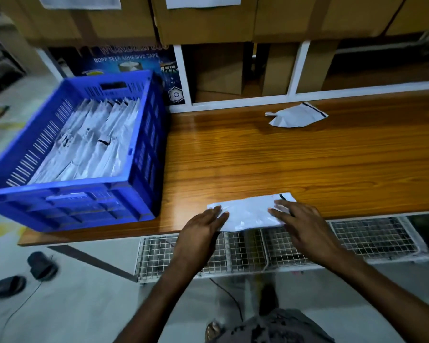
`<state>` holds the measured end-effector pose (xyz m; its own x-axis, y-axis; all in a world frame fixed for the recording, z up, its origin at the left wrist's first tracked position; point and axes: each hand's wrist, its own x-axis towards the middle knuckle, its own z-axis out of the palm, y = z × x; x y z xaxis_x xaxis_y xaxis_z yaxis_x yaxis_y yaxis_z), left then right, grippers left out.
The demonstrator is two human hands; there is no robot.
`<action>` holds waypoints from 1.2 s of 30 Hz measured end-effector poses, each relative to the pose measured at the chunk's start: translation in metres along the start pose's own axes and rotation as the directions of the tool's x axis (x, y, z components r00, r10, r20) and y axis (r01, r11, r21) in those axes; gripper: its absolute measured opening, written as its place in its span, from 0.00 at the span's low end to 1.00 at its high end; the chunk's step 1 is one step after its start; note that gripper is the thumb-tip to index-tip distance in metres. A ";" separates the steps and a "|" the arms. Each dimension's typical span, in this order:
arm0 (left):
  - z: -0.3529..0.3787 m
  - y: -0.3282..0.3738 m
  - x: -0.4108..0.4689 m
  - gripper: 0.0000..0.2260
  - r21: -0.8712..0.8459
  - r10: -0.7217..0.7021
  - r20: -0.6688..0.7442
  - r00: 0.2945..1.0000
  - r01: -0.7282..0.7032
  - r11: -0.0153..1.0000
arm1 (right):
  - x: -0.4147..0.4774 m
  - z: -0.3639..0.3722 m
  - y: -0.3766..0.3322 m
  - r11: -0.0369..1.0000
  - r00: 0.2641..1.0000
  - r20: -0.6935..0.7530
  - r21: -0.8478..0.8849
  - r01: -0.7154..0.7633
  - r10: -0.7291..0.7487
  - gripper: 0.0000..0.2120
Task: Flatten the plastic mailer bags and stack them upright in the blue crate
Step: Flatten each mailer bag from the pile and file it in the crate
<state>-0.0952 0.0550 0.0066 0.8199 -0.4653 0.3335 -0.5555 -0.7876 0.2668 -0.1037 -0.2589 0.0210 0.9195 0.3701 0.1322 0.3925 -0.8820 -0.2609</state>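
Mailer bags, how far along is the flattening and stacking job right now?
Done: many white mailers stand packed in the blue crate. In hand: the left hand and right hand press one flat mailer at the near edge of the table. Left: that one, plus a crumpled mailer farther back.

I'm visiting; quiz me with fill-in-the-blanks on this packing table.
The slotted plastic crate of upright mailers is coloured ____.
The left hand and right hand press a flat white plastic mailer bag; the crate stands to its ____.
Counting the crumpled white mailer, bags on the brown wooden table number ____.
Missing: blue; left; two.
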 end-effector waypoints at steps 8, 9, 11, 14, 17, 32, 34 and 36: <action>-0.030 -0.001 0.058 0.15 -0.548 -0.519 -0.149 0.841 0.367 0.752 | 0.061 -0.061 0.000 0.919 0.963 -0.144 0.357 -0.166 0.229 0.19; -0.025 -0.003 0.063 0.19 -0.527 -0.526 -0.143 0.838 0.385 0.758 | 0.071 -0.058 0.005 0.930 0.964 -0.124 0.315 -0.188 0.237 0.21; -0.006 -0.009 0.073 0.25 -0.392 -0.524 -0.152 0.838 0.435 0.810 | 0.084 -0.043 0.010 0.966 0.966 -0.107 0.136 -0.219 0.234 0.24; 0.019 -0.005 0.089 0.25 -0.119 -0.393 -0.106 0.913 0.381 0.917 | 0.100 -0.011 -0.002 0.983 0.983 -0.008 -0.028 -0.181 0.181 0.27; 0.040 0.005 0.103 0.27 0.022 -0.321 0.145 0.936 0.322 0.947 | 0.112 0.020 -0.018 0.977 0.955 0.207 -0.056 -0.203 0.211 0.35; 0.057 -0.010 0.090 0.30 0.118 -0.387 0.173 0.906 0.371 0.921 | 0.105 0.044 0.011 0.977 0.957 0.199 -0.084 -0.198 0.211 0.34; 0.057 -0.013 0.084 0.33 0.120 -0.416 0.189 0.890 0.399 0.909 | 0.102 0.040 0.015 0.967 0.949 0.196 -0.104 -0.232 0.249 0.36; 0.054 -0.014 0.083 0.36 0.134 -0.419 0.192 0.887 0.400 0.907 | 0.101 0.035 0.016 0.959 0.940 0.202 -0.120 -0.256 0.276 0.39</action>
<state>-0.0124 0.0057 -0.0180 0.9871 -0.1600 0.0106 -0.1574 -0.9543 0.2540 -0.0037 -0.2251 -0.0033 0.9764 0.1637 -0.1406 0.1392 -0.9757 -0.1693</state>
